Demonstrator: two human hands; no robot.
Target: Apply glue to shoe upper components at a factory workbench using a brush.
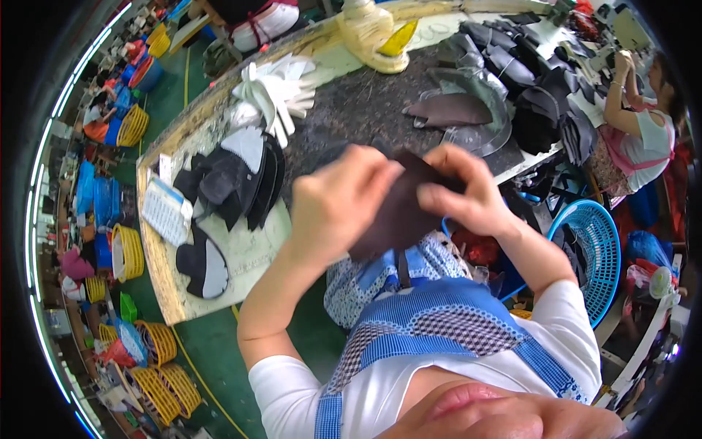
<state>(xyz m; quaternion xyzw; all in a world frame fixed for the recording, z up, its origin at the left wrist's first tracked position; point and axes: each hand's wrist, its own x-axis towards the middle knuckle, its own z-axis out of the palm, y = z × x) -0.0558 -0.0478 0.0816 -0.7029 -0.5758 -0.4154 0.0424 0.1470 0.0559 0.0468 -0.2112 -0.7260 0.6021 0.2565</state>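
Note:
My right hand (472,192) grips a dark brown, flexible shoe-upper piece (398,212) by its upper right edge, thumb on the near face. My left hand (340,199) is closed at the piece's left side, thumb and fingertips pinched together near its top edge; motion blurs it a little. The piece hangs between my hands, in front of my blue apron (439,314). Beyond it on the dark work surface (344,110) lies a similar brown piece (450,110) on a clear plastic sheet (486,135).
White gloves (274,95), stacked black and grey upper pieces (238,175) and a written card (167,211) lie on the table's left. A cream machine-like block (365,33) stands at the back. Dark pieces (545,110) pile up at right, above a blue basket (589,252). A co-worker (643,124) sits far right.

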